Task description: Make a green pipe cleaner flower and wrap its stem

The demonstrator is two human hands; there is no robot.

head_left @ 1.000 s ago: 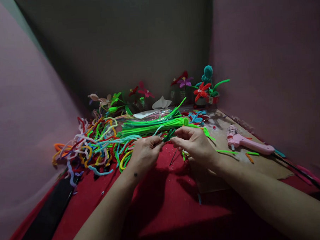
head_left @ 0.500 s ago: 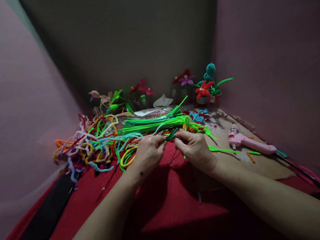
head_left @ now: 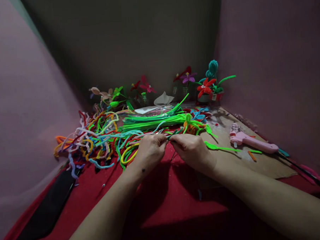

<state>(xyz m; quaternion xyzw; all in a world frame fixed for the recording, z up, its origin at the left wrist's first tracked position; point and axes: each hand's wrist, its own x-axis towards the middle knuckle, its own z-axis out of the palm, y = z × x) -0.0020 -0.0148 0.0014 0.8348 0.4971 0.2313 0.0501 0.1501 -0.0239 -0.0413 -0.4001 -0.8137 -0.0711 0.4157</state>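
Between my fingertips is a short dark green pipe cleaner point(head_left: 174, 134), folded or looped at its top. My left hand point(head_left: 153, 147) pinches its left end, and my right hand point(head_left: 191, 148) pinches it from the right, the two hands almost touching. Fingers hide most of the piece. Beneath them a thin dark wire point(head_left: 173, 155) shows against the red cloth point(head_left: 164, 211). Just beyond the hands lies a bundle of bright green pipe cleaners point(head_left: 155, 123), partly in clear plastic. A light green leaf on a stem point(head_left: 216, 148) rests by my right hand.
A tangle of coloured pipe cleaners point(head_left: 89, 137) spreads at the left, above a black phone-like slab point(head_left: 47, 210). On cardboard point(head_left: 270, 168) at the right lies a pink glue gun point(head_left: 253, 142) with its cord. Pipe-cleaner flowers point(head_left: 206, 87) in small pots line the back.
My right hand has shifted slightly left, closer to my left hand, and more of the dark green pipe cleaner is covered. The whole view has moved a little.
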